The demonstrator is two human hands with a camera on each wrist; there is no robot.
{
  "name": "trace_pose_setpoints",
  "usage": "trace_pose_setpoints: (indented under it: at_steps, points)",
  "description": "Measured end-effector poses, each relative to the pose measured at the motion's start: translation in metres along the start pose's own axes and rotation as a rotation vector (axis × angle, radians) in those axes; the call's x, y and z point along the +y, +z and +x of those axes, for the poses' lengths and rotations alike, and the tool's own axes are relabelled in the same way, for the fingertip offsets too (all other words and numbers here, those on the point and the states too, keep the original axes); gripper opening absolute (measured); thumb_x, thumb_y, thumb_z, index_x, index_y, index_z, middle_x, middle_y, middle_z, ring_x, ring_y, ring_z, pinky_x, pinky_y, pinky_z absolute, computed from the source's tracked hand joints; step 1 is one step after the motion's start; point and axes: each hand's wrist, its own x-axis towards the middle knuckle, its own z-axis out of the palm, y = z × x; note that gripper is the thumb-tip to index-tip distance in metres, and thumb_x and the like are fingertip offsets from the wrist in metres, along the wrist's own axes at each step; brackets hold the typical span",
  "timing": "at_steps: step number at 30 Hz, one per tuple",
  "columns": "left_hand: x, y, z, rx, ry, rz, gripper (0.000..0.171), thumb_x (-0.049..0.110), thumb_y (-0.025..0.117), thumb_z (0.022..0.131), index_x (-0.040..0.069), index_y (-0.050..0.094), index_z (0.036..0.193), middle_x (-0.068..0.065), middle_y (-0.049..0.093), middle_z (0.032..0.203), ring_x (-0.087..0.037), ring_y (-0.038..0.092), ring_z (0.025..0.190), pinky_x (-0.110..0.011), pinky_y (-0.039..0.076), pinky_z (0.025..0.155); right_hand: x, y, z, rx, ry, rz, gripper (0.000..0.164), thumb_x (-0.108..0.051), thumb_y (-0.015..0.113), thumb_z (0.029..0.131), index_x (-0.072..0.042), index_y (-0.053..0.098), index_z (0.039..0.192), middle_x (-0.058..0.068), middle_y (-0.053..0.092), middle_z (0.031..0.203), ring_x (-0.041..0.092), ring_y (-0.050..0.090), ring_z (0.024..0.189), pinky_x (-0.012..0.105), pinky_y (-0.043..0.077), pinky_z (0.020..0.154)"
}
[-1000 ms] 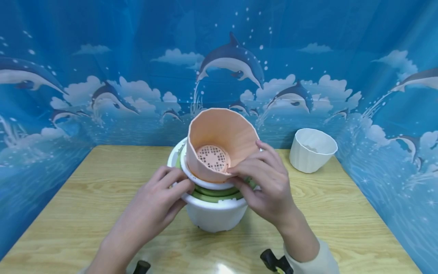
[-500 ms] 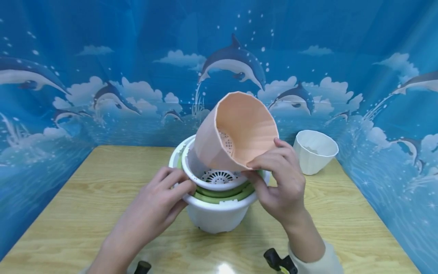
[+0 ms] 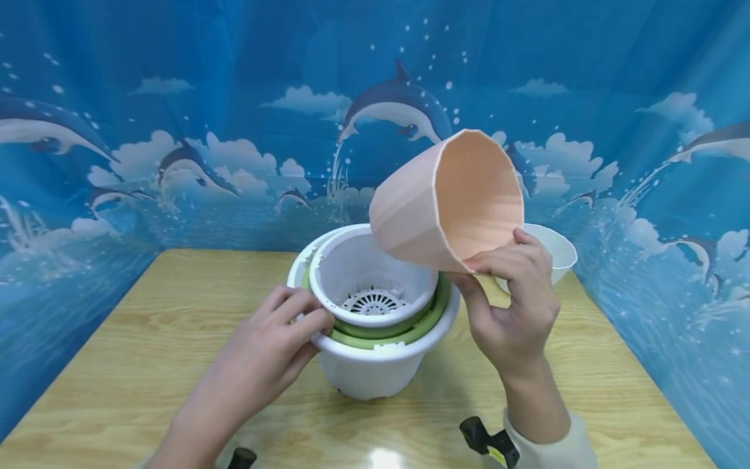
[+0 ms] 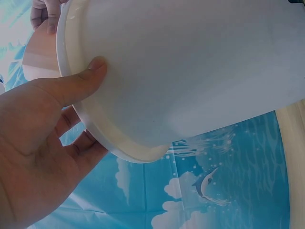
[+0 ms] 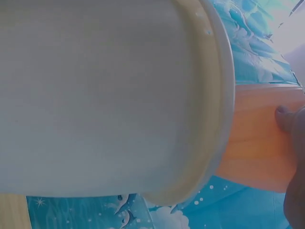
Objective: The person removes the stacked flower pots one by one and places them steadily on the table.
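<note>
My right hand (image 3: pixel 515 293) pinches the rim of a peach-coloured plastic flowerpot (image 3: pixel 410 208), thumb outside and fingers inside. The pot is tilted, its mouth facing right, above the right side of a stack of nested pots. The outermost is a large white pot (image 3: pixel 369 374) with a wide rim; green pot rims (image 3: pixel 381 339) sit inside it. Innermost is a smaller white pot (image 3: pixel 351 267) with a slotted bottom. My left hand (image 3: pixel 275 345) grips the large pot's rim at the left; in the left wrist view its thumb (image 4: pixel 90 78) presses the outer wall.
Behind my right hand, a cream-white pot (image 3: pixel 556 251) stands on the wooden table (image 3: pixel 176 312), partly hidden. A blue dolphin-print curtain (image 3: pixel 234 78) hangs around the table's back and sides. Black camera mounts (image 3: pixel 486 440) show near both wrists.
My right hand has lifted the peach flowerpot out of the stack, up and to the right, tilting it further. The inner white pot now shows. My left hand stays on the rim.
</note>
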Motion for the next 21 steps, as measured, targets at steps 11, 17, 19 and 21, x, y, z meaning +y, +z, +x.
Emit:
trace_pose_setpoints:
  at_steps: [11, 17, 19, 21]
  points:
    - [0.0, 0.0, -0.001, 0.008, -0.004, -0.001, 0.031, 0.016, 0.081, 0.083, 0.03, 0.066, 0.107, 0.012, 0.058, 0.111, -0.012, 0.05, 0.109, -0.035, 0.053, 0.088, 0.012, -0.005, 0.002, 0.055, 0.039, -0.11, 0.046, -0.039, 0.075, 0.089, 0.004, 0.063, 0.076, 0.018, 0.061, 0.072, 0.033, 0.054, 0.072, 0.052, 0.042, 0.102]
    - [0.001, 0.0, -0.001, 0.006, -0.006, -0.007, 0.031, 0.016, 0.081, 0.083, 0.03, 0.066, 0.107, 0.012, 0.058, 0.111, -0.012, 0.049, 0.11, -0.035, 0.053, 0.088, 0.022, -0.011, 0.005, 0.062, 0.05, -0.166, 0.048, -0.041, 0.075, 0.088, 0.004, 0.064, 0.076, 0.02, 0.061, 0.072, 0.034, 0.053, 0.072, 0.052, 0.039, 0.102]
    - [0.001, 0.0, -0.001, 0.002, -0.012, -0.005, 0.032, 0.016, 0.082, 0.083, 0.03, 0.066, 0.107, 0.012, 0.058, 0.112, -0.012, 0.049, 0.11, -0.035, 0.053, 0.088, 0.025, -0.014, 0.005, 0.059, 0.058, -0.182, 0.049, -0.041, 0.075, 0.088, 0.005, 0.064, 0.077, 0.02, 0.061, 0.072, 0.035, 0.053, 0.073, 0.052, 0.039, 0.102]
    - [0.001, 0.0, -0.001, -0.002, -0.014, -0.003, 0.032, 0.016, 0.082, 0.083, 0.031, 0.066, 0.108, 0.013, 0.058, 0.112, -0.011, 0.049, 0.11, -0.035, 0.053, 0.088, 0.029, -0.017, 0.005, 0.052, 0.067, -0.198, 0.049, -0.042, 0.075, 0.087, 0.005, 0.065, 0.078, 0.021, 0.061, 0.072, 0.036, 0.053, 0.073, 0.052, 0.038, 0.102]
